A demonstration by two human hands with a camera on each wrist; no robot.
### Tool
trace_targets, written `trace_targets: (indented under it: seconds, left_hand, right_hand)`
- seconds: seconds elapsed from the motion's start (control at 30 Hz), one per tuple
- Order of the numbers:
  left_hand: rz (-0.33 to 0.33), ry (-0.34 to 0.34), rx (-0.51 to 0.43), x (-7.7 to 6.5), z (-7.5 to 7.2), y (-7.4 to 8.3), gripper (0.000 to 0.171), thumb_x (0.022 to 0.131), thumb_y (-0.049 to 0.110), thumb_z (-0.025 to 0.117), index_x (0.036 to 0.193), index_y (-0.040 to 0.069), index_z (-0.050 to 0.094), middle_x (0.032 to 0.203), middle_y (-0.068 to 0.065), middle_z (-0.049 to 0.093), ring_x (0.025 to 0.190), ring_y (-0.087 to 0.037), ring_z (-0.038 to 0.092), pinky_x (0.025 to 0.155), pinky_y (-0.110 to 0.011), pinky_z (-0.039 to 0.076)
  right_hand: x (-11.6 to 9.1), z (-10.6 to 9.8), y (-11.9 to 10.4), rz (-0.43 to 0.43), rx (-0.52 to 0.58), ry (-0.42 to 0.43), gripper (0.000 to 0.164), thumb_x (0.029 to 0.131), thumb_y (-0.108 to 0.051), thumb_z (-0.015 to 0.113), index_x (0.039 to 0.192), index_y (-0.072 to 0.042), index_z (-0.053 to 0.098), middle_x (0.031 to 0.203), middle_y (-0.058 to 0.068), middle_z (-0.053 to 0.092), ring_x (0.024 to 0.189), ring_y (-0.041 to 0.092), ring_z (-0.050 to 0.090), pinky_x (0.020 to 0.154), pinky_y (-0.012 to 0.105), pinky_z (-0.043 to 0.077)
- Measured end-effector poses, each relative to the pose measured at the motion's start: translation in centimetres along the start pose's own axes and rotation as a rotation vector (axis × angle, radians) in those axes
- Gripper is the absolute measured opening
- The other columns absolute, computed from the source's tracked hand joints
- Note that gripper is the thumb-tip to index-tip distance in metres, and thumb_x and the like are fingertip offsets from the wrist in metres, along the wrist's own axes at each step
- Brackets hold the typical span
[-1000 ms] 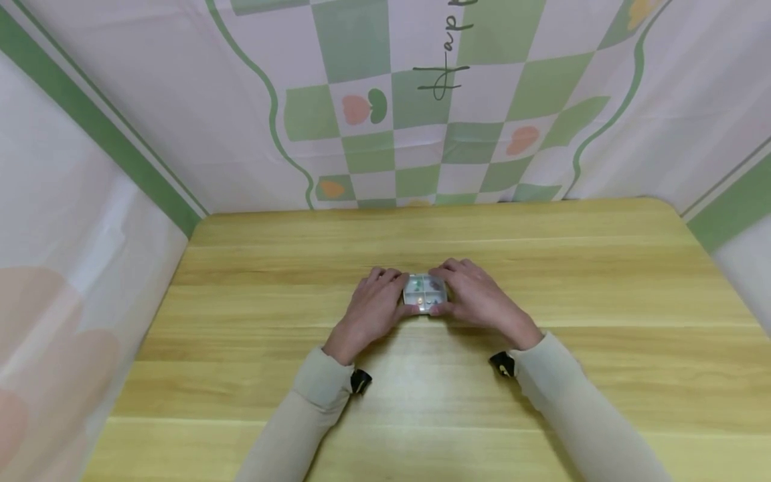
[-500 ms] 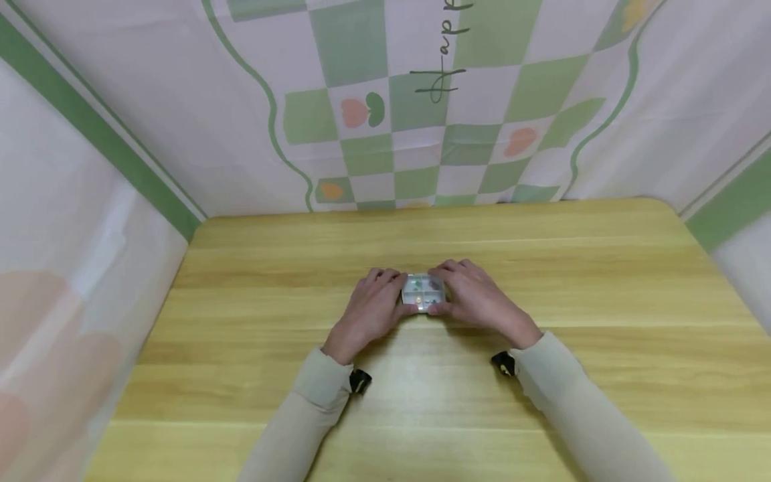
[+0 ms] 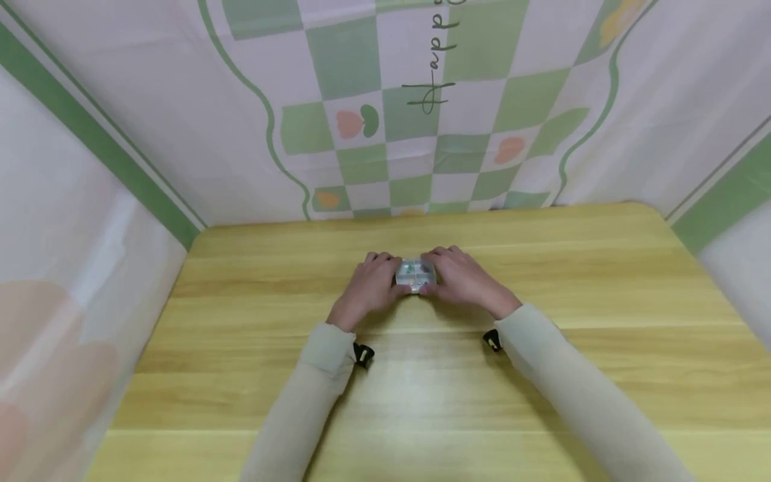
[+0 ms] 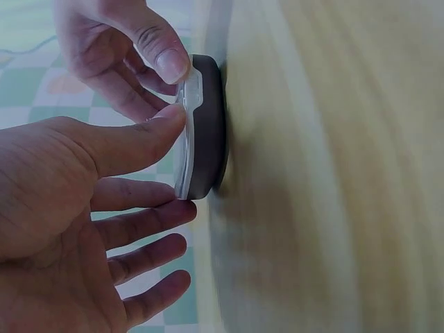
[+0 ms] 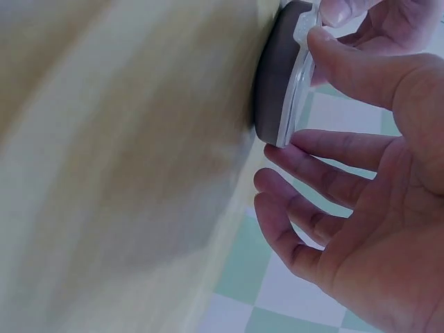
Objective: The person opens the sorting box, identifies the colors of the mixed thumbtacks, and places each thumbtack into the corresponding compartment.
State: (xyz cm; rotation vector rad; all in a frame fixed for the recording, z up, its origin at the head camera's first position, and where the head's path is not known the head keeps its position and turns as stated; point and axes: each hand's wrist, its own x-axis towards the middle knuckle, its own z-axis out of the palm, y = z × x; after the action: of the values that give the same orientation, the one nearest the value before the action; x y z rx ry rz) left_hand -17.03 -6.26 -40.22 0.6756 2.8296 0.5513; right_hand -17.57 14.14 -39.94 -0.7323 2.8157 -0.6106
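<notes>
A small pill box [image 3: 415, 275] with four-sided compartments under a clear lid is between my hands in the head view. Tiny coloured bits show inside it. Its dark grey body [image 4: 208, 132] appears side-on in the left wrist view, close over the table. My left hand [image 3: 370, 284] grips the box's left end, thumb at the lid's near edge and index finger at the side. At the opposite end, my right hand [image 3: 468, 280] holds it likewise, its thumb [image 5: 347, 66] on the lid's front edge. The other fingers of both hands spread loosely beside the box.
A wooden table [image 3: 415, 402] spreads beneath both arms. Behind it hangs a green-and-white checked cloth [image 3: 409, 120], meeting the back edge. Another printed cloth [image 3: 72, 234] hangs along the left side. Black wrist cameras sit at both cuffs.
Both hands have moved the pill box a little away from the person, toward the table's back edge. The grip looks the same. The head view has shifted slightly.
</notes>
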Motion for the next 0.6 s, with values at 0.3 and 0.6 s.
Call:
trace_targets:
  seconds: [0.3,0.6]
  left_hand:
    - [-0.041,-0.032,0.013,2.0,-0.7,-0.9,0.058,0.098,0.038,0.068,0.143,0.004,0.055,0.137,-0.014,0.056,0.126,-0.032,0.048,0.1,-0.048,0.043]
    - [-0.088,0.099,-0.096,0.3,-1.3,-2.2,0.07,0.101,0.039,0.063,0.154,0.001,0.038,0.154,-0.02,0.042,0.141,-0.038,0.036,0.114,-0.055,0.029]
  right_hand:
    - [2.1,-0.3,0.4,0.026,0.003,-0.014,0.069,0.091,-0.026,0.077,0.144,0.008,0.049,0.142,0.027,0.053,0.126,0.045,0.049,0.108,0.059,0.036]
    - [0.0,-1.1,1.2,0.048,0.087,0.062,0.077,0.093,-0.031,0.075,0.15,0.006,0.04,0.151,0.028,0.042,0.139,0.047,0.036,0.114,0.06,0.026]
